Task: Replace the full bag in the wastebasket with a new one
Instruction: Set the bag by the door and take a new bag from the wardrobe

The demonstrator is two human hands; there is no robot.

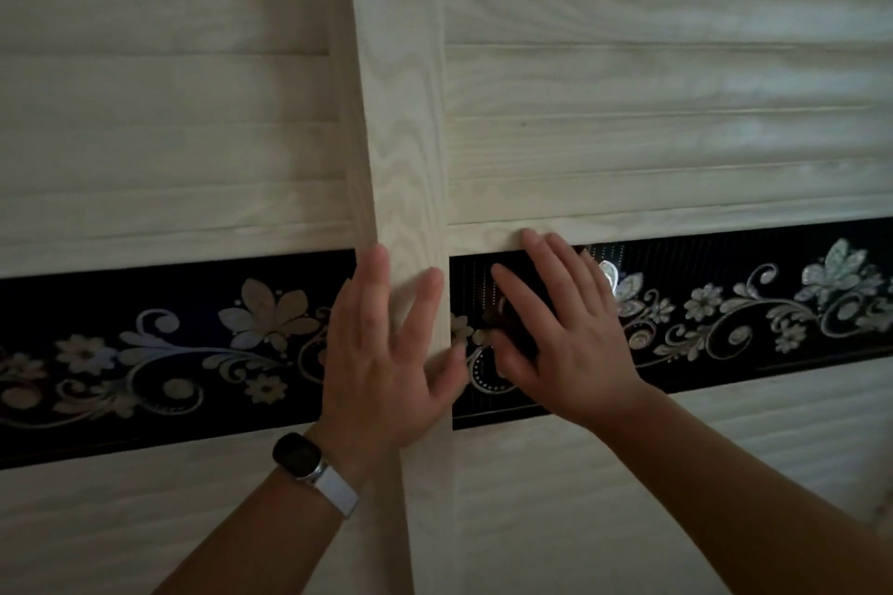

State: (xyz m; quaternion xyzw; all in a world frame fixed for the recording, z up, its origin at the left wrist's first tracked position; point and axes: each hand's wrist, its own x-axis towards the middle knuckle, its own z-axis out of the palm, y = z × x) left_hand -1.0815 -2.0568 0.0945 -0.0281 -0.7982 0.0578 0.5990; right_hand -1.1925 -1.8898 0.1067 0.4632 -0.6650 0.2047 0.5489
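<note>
No wastebasket or bag is in view. I face a pale wood-grain sliding cabinet door (652, 121) with slatted panels, very close up. My left hand (381, 358), with a watch on a white strap at the wrist, lies flat with fingers spread on the upright wooden door frame (396, 111). My right hand (565, 333) presses flat, fingers apart, on the black band with silver flowers (773, 304) just right of that frame. Neither hand holds anything.
A second slatted door panel (164, 111) fills the left side, set slightly behind the upright frame. The black floral band (145, 353) runs across both panels at hand height. The doors fill the whole view.
</note>
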